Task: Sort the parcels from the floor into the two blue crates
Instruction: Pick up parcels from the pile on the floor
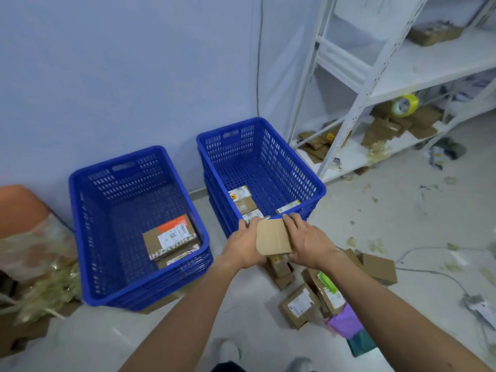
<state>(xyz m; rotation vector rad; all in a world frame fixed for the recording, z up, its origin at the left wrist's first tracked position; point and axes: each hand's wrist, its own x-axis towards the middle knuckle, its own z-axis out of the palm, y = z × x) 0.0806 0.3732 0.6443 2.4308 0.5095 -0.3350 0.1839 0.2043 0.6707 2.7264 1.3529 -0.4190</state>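
Left hand, right hand hold plain parcel; orange-labelled box lettered "ZH".

The left crate and right crate are deep blue, their walls a lattice of slots. The tan parcel is plain, unprinted cardboard. The boxed parcel in the left crate is brown with a white label and an orange-red patch. The floor parcels are brown with white labels, one with bright green. The bag is purple, the tape roll yellow, the shelving white.

Blue wall, white shelving
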